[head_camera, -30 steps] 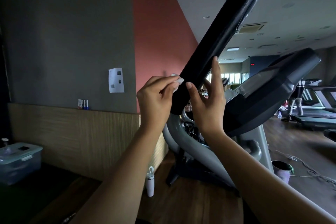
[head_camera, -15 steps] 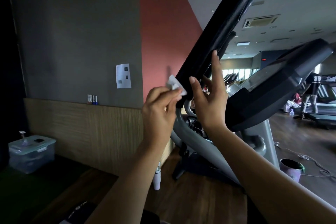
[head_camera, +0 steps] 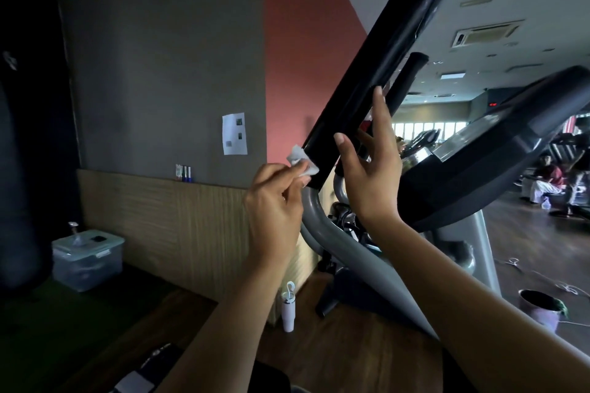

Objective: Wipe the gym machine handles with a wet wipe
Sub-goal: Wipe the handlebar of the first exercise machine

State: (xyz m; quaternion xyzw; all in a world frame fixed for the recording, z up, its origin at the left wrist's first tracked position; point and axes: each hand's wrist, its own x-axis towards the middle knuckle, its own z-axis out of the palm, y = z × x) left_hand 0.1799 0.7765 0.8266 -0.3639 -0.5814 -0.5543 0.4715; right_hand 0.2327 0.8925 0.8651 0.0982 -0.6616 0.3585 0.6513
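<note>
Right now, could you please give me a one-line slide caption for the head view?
Left hand pinches a wipe to the base of the handle; right hand touches it, fingers straight.

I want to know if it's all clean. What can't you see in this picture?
- Head view: top of the black handle is cut off by the upper edge.
- Its far side faces away, so wiped or not is unknown.
- Part of the wet wipe is covered by the left hand.
- The right hand covers the lower end of the second handle.
- The paper on the wall is too small and blurred to read.
</note>
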